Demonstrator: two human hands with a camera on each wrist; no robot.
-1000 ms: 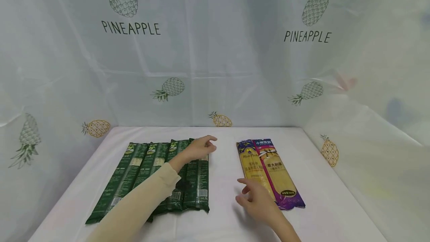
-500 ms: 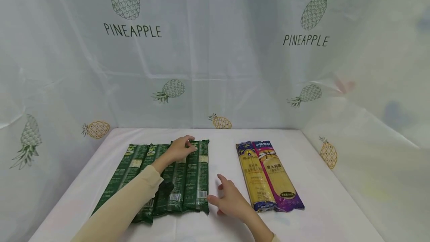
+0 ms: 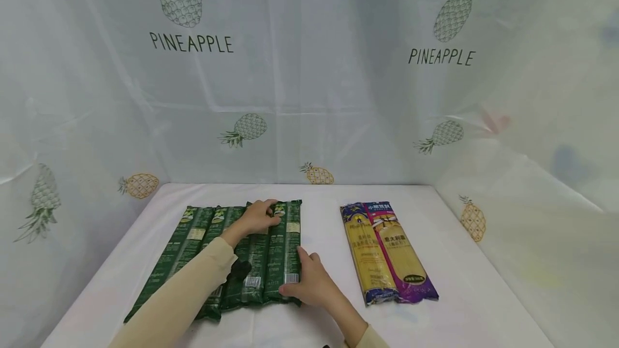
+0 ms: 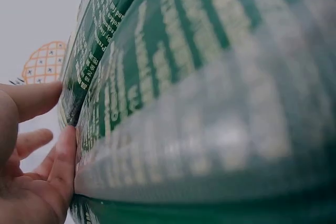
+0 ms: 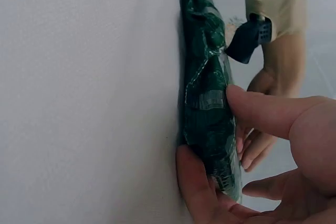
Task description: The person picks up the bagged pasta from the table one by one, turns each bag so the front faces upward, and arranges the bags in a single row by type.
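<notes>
Several green packets of spaghetti (image 3: 181, 254) lie side by side on the left of the table. My right hand (image 3: 314, 282) holds the near end of the rightmost spaghetti packet (image 3: 282, 243), thumb on top and fingers at its side; the right wrist view shows that crinkled packet end (image 5: 207, 85) between thumb and fingers. My left hand (image 3: 255, 218) is at the far end of the same packet. In the left wrist view, the left fingers (image 4: 62, 158) touch green wrapping by a seam between two packets. The left sleeve covers parts of the other green packets.
To the right lie two touching pasta packets, one yellow and blue (image 3: 369, 254), one purple and yellow (image 3: 401, 251). A white cloth covers the table (image 3: 459, 294). A pineapple-print curtain (image 3: 329, 79) stands behind and at both sides.
My left hand has moved left, back over the rightmost green packet's far end. My right hand has come left from beside the yellow packet and taken hold of the green packet's near end.
</notes>
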